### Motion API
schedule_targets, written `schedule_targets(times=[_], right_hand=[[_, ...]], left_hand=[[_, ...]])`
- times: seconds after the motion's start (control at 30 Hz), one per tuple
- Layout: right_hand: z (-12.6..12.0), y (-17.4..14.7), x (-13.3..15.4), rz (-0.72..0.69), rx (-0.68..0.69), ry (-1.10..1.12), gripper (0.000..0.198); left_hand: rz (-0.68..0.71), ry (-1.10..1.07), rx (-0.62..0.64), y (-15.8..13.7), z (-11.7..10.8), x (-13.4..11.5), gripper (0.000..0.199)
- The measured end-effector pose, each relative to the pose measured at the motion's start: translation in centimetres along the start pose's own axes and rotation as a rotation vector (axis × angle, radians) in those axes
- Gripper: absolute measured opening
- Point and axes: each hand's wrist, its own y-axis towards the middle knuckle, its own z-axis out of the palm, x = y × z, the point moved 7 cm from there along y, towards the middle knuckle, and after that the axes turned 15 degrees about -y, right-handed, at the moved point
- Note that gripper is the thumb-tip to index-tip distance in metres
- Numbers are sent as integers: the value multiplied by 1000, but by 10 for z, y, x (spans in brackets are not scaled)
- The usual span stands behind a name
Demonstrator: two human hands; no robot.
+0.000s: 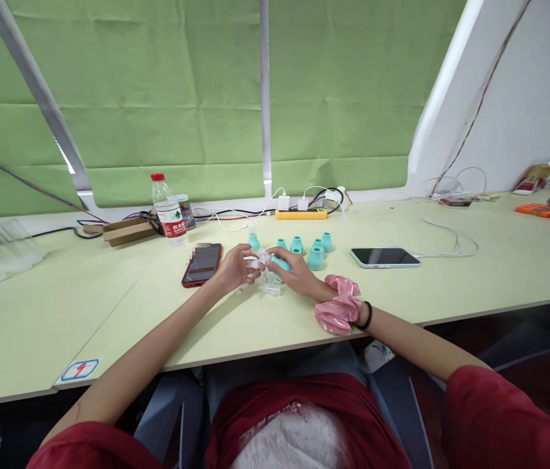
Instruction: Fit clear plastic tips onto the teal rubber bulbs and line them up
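Clasping a teal bottle (282, 263) in the right hand (298, 273); half-curling the left hand (232, 267) beside it, at a white piece (254, 264), can't tell if held; apparently mid-assembly, needing careful alignment.

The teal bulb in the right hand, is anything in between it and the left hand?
Yes, a small clear plastic piece shows between the teal bulb in the right hand and the left hand. It's too small to tell whether it's joined to the bulb.
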Motion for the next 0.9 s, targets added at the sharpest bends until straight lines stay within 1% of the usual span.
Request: schedule_targets(times=[0.07,0.13,0.2,0.23,0.27,0.33,0.43,0.47,0.5,0.57,0.6,0.63,0.7,0.73,0.77,0.8,0.83,0.9], right_hand=[[2,-1,0,1,9,-40,23],[3,-1,-2,28,19,-73,23],[6,-1,-3,48,71,-97,23],[8,-1,-2,45,105,-101,24],[9,0,0,34,134,-95,25],[9,0,4,-3,167,-49,28],[3,1,11,-32,151,54,28],[0,2,11,-25,135,88,29],[-4,3,11,-8,109,117,30],[-11,4,6,48,42,170,32],[-14,5,3,83,7,194,32],[-16,5,-1,115,-24,218,32],[-17,5,-7,157,-67,253,31],[-17,5,-9,165,-78,259,31],[-16,5,-10,168,-85,256,30],[-15,4,-11,167,-88,248,30],[-14,3,-11,167,-92,235,31],[-15,1,-11,170,-107,203,31]], left_hand=[[40,164,11,-1,4,3,35],[158,352,7,-2,8,1,39],[271,455,-13,-3,11,-3,41],[294,464,-18,-4,12,-3,42],[294,447,-18,-4,12,-2,42],[247,364,16,-4,14,2,41],[129,196,124,-5,21,5,40],[113,151,149,-6,22,3,41],[113,123,157,-6,22,-1,41],[193,142,96,-6,15,-13,40],[266,214,30,-6,9,-20,40],[366,331,-59,-7,2,-27,40],[577,677,-222,-10,-7,-37,37],[683,863,-274,-11,-7,-38,33],[754,1033,-290,-11,-6,-35,29],[784,1191,-279,-9,-4,-29,25],[778,1315,-269,-6,-4,-21,23],[714,1489,-256,1,-6,-8,27]])
